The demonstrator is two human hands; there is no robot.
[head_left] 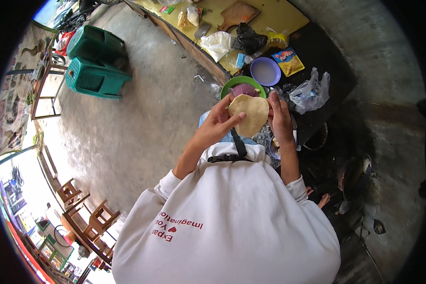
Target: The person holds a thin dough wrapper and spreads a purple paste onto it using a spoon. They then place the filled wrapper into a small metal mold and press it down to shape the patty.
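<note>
A thin, round, pale sheet of dough [252, 116] is held up in front of me between both hands. My left hand [221, 118] grips its left edge, the thumb lying on top of the sheet. At the opposite edge, my right hand [280, 118] pinches the dough with the thumb pointing up. Just beyond the sheet sits a green bowl [227, 85] holding a purple mass [245, 90]. The dough covers the near part of that bowl. Behind it to the right stands a purple-blue bowl [266, 71] of whitish liquid.
A yellow packet [288, 62], a clear plastic bag [311, 92] and a black bag [249, 39] lie on the table around the bowls. Farther back is a wooden cutting board [238, 14]. Green plastic stools [97, 78] stand on the floor at left. A person's bare foot [324, 200] shows at right.
</note>
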